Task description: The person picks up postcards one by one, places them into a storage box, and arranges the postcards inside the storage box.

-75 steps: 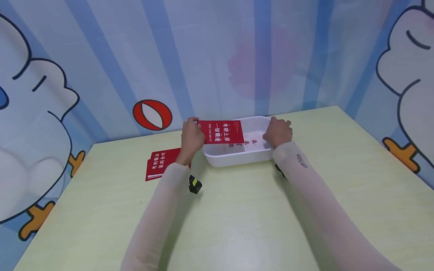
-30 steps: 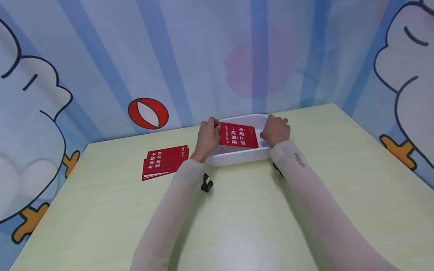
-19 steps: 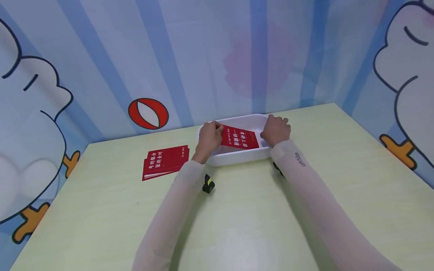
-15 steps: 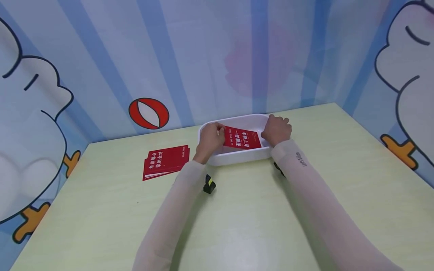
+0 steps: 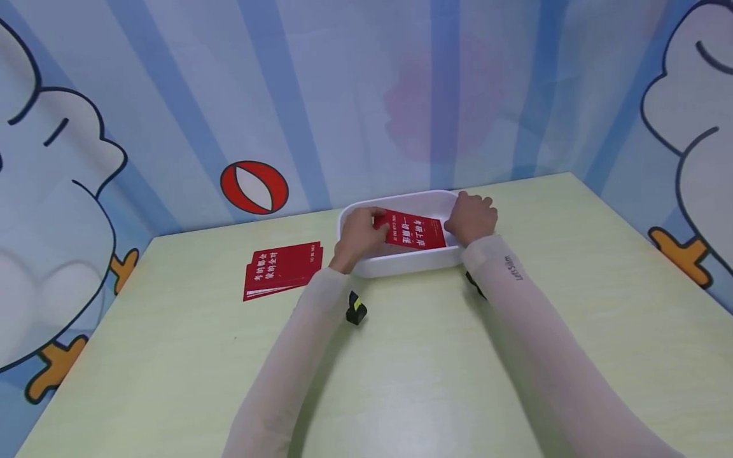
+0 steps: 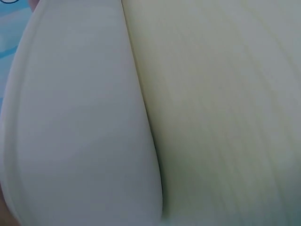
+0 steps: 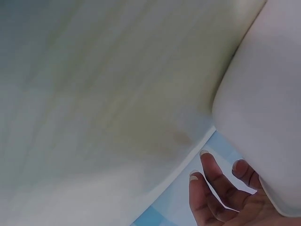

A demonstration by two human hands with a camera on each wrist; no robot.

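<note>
While left hand (image 5: 359, 233) pinches it, red card (image 5: 415, 231) lies between hands, over tray (image 5: 401, 264).

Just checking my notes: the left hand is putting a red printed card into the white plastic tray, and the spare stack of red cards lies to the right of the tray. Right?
Not quite. The head view shows the stack of red cards lying left of the white plastic tray. The left hand does hold the red printed card in it.

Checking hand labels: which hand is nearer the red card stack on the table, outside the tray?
Left. The left hand is at the white tray's left end, beside the red card stack. The right hand grips the tray's far, right end.
</note>
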